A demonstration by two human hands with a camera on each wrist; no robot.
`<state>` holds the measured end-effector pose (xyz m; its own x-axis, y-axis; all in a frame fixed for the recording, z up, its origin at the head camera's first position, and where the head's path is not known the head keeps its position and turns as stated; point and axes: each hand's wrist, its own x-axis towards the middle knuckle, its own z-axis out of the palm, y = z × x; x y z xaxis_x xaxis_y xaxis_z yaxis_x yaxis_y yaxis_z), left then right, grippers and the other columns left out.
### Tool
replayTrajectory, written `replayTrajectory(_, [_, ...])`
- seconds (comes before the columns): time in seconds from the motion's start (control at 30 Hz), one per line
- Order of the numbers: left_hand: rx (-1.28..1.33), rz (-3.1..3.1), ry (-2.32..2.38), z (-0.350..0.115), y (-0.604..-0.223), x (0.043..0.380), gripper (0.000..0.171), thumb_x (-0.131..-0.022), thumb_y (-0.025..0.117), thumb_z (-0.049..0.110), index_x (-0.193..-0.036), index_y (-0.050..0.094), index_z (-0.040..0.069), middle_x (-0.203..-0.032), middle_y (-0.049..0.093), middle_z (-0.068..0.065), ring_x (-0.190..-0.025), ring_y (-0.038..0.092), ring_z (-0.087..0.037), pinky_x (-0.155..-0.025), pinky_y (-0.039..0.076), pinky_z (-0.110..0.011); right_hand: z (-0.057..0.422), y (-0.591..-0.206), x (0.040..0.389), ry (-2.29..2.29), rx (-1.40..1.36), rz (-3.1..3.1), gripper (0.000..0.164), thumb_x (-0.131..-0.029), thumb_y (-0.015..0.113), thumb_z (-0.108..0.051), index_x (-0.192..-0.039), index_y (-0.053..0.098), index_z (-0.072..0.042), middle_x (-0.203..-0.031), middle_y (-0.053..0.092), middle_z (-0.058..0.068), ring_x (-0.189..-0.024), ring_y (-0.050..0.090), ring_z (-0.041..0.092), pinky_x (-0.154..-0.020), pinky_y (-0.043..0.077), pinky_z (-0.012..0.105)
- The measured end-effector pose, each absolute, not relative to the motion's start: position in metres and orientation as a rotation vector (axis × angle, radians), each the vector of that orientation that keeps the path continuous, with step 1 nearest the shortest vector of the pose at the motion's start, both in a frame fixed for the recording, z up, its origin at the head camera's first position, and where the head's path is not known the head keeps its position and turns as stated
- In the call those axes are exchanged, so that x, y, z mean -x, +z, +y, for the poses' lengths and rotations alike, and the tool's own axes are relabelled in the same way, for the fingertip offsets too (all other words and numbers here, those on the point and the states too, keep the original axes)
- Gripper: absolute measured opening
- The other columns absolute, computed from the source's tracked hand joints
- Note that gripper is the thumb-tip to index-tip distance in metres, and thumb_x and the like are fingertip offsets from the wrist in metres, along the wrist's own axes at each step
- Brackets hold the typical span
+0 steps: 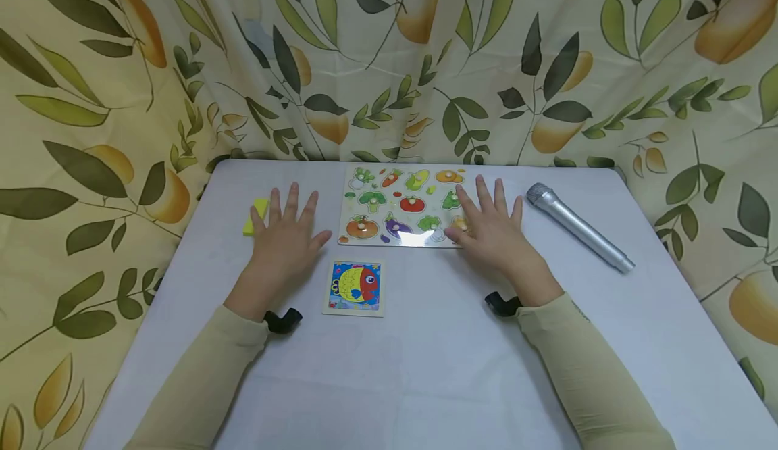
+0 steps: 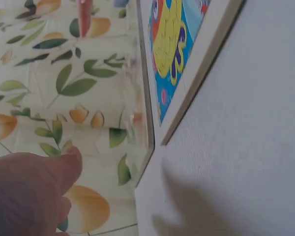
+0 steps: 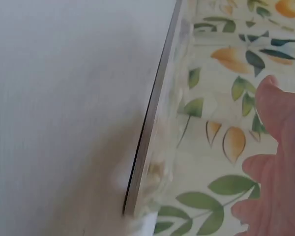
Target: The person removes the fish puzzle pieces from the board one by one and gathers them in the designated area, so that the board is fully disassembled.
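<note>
My left hand (image 1: pixel 282 237) is spread with straight fingers at the left of the table, holding nothing. Partly hidden behind its fingers lies a yellow block-like object (image 1: pixel 248 227). To the right of that hand is a small square fish puzzle (image 1: pixel 354 288), flat on the table; its corner also shows in the left wrist view. A vegetable peg puzzle board (image 1: pixel 389 201) lies farther back in the middle. Over that board's right end my right hand (image 1: pixel 495 237) is spread, fingers straight, covering some pieces. Whether it touches the board I cannot tell.
A silver microphone (image 1: pixel 580 227) lies slanted to the right of the right hand. White cloth covers the table (image 1: pixel 401 382). Behind and beside it hangs a curtain (image 1: pixel 377 78) printed with leaves and fruit. Each wrist wears a black strap-like piece (image 1: pixel 283 321).
</note>
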<state>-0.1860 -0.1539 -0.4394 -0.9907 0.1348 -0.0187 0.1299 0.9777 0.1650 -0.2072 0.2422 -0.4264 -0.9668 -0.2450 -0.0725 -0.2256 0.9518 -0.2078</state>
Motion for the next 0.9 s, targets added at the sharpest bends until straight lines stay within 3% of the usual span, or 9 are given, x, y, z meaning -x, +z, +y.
replayTrajectory(0.23, [-0.381, 3.052, 0.253, -0.148, -0.441, 0.162, 0.083, -0.106, 0.060, 0.054, -0.174, 0.021, 0.027, -0.184, 0.001, -0.012, -0.168, -0.007, -0.049, -0.122, 0.000, -0.087, 0.214, -0.428, 0.205, -0.436, 0.526, 2.952, 0.092, -0.102, 0.066, -0.056, -0.175, 0.018, -0.026, -0.184, -0.004, 0.015, -0.167, -0.016, 0.050, -0.123, -0.007, 0.084])
replayTrajectory(0.53, [-0.646, 2.919, 0.241, -0.135, -0.444, 0.117, 0.073, -0.108, 0.061, 0.047, -0.172, 0.030, 0.028, -0.184, 0.011, -0.007, -0.169, 0.002, -0.046, -0.127, 0.009, -0.082, 0.165, -0.429, 0.199, -0.510, 0.814, 2.951, 0.082, -0.094, 0.084, -0.033, -0.165, 0.045, -0.021, -0.176, 0.031, 0.016, -0.166, 0.016, 0.047, -0.127, 0.019, 0.077])
replayTrajectory(0.77, [-0.791, 2.798, 0.190, -0.122, -0.447, 0.090, 0.064, -0.110, 0.059, 0.042, -0.169, 0.036, 0.034, -0.183, 0.019, -0.003, -0.169, 0.012, -0.044, -0.128, 0.022, -0.076, 0.131, -0.438, 0.194, -0.550, 1.020, 2.924, 0.068, -0.095, 0.084, -0.020, -0.158, 0.057, -0.020, -0.157, 0.056, 0.014, -0.146, 0.047, 0.038, -0.116, 0.046, 0.060])
replayTrajectory(0.9, [-0.862, 2.785, 0.173, -0.116, -0.450, 0.082, 0.059, -0.111, 0.057, 0.037, -0.168, 0.040, 0.034, -0.180, 0.028, -0.002, -0.167, 0.021, -0.043, -0.126, 0.029, -0.074, 0.116, -0.441, 0.193, -0.564, 1.113, 2.870, 0.061, -0.097, 0.081, -0.011, -0.154, 0.062, -0.018, -0.145, 0.062, 0.012, -0.132, 0.054, 0.033, -0.110, 0.052, 0.048])
